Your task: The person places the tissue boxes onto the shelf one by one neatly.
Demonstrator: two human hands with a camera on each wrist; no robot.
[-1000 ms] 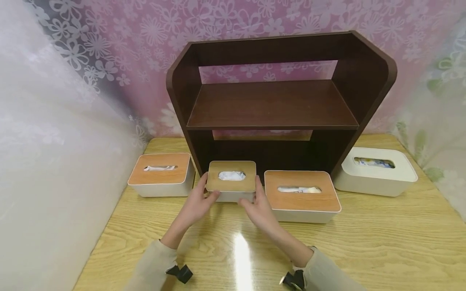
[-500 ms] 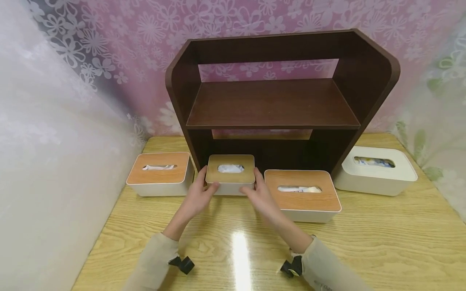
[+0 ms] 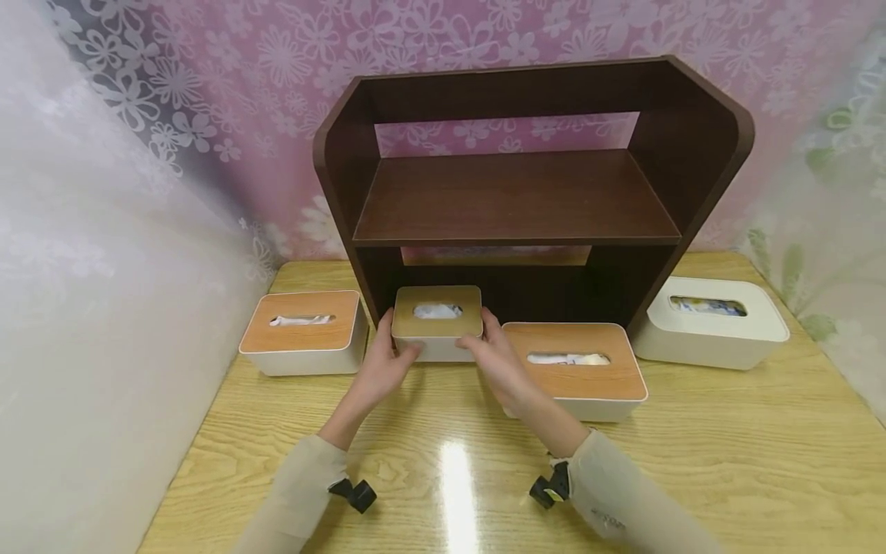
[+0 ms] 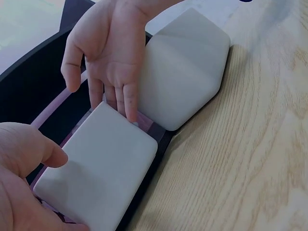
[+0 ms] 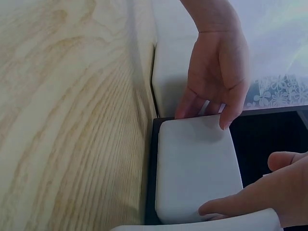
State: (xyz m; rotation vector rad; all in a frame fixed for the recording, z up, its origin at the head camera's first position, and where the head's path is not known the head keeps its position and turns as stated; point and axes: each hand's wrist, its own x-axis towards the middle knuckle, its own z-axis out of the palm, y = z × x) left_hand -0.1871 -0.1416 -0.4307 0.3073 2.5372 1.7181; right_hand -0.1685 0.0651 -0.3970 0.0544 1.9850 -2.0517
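A small tissue box (image 3: 438,350) with a tan wood-look lid and white sides sits at the front left of the dark brown shelf's (image 3: 515,196) lower compartment. My left hand (image 3: 383,362) grips its left side, the thumb at the front face. On the opposite side my right hand (image 3: 494,360) holds it the same way, close to a larger orange-lidded tissue box (image 3: 581,383). Both wrist views show the small box's plain white front (image 4: 103,163) between the two hands. The fingers along its sides are partly hidden.
Another orange-lidded tissue box (image 3: 301,338) stands left of the shelf, and an all-white tissue box (image 3: 720,323) stands right of it. The wooden table (image 3: 401,485) extends in front. A pale wall covering (image 3: 104,292) borders the left side.
The small tissue box has slid away from me, toward the shelf's lower compartment, with both hands moving forward along with it. The other boxes have stayed in place.
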